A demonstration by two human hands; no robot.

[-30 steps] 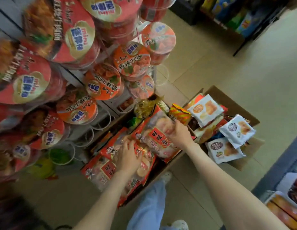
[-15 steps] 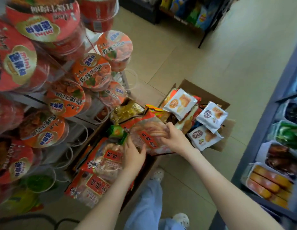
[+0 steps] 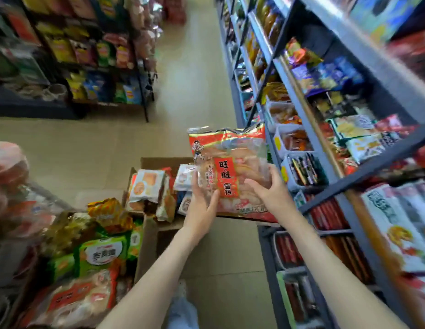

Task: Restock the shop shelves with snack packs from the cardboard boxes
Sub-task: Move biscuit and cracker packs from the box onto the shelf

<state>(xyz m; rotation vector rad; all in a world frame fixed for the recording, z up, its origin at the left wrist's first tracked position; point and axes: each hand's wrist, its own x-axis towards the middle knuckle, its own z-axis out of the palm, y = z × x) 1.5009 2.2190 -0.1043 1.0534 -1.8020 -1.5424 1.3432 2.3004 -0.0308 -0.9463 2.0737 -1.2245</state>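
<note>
One red snack pack [image 3: 230, 172] is held up above the cardboard box [image 3: 164, 160], near the shelves [image 3: 325, 162] on the right, and is not yet placed. It is gripped by both hands: the left hand [image 3: 202, 205] is curled round its lower left side and the right hand [image 3: 270, 188] clasps its right side. This box and the nearer box [image 3: 145, 248] are seen full of packs, so most of the restocking is judged to remain.

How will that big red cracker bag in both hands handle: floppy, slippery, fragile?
Probably light for its size: the red cracker bag looks puffy. Likely slippery, as its film is glossy; left hand and right hand both hold its lower half. The crackers seen through it would probably crack under a hard grip.
</note>
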